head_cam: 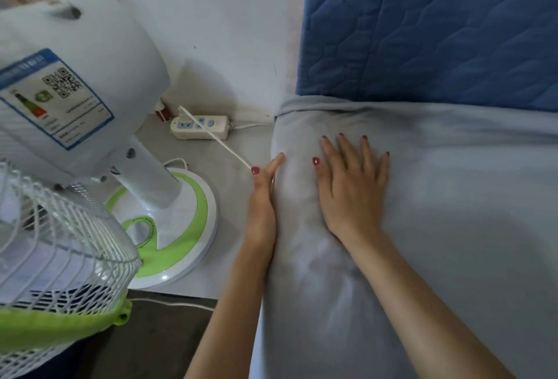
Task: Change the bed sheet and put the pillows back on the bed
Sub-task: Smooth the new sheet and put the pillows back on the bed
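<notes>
A pale grey-blue bed sheet [453, 227] covers the mattress, wrapped over its top-left corner. My right hand [351, 188] lies flat on the sheet near that corner, fingers straight and spread. My left hand [262, 197] is edge-on against the side of the mattress, fingers straight, pressing the sheet along the edge. A blue quilted headboard [437, 31] rises behind the bed. No pillows are in view.
A white and green standing fan [90, 137] fills the left, its base [181, 227] on a low grey platform close to the bed. A white power strip [199, 126] with cable lies by the white wall [211, 16], beside a small red bottle [163, 113].
</notes>
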